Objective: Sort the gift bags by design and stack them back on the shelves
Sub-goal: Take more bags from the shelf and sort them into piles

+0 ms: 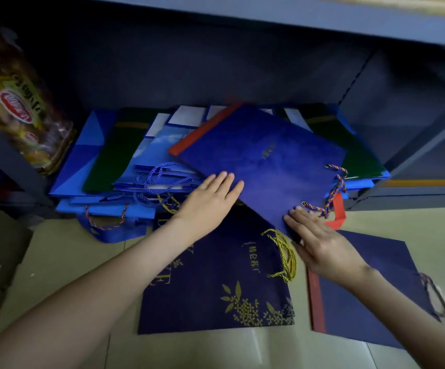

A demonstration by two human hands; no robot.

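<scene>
The left hand (210, 198) lies flat, fingers straight, on the near edge of a blue gift bag with a red side panel (264, 161). The right hand (320, 241) presses outstretched fingers on that bag's lowest corner, beside its multicoloured cord handle (333, 193). Neither hand clenches anything. From where I stand they seem to be sliding the bag rather than lifting it; whether onto or off the heap I cannot tell.

The bag sits askew, half on the heap of blue and green bags (125, 161) beneath it in the bottom of the shelf unit (402, 107), half overhanging the floor. In front of it a navy bag with gold flowers (216, 283) lies flat. To the right of that is another navy bag with a red edge (362, 288), probably a pile of the same design.

Gold characters show on the blue bag and the flowered one, too blurred to read. Far left of the bag a snack packet (16, 107) carries a red oval logo, also illegible.
</scene>
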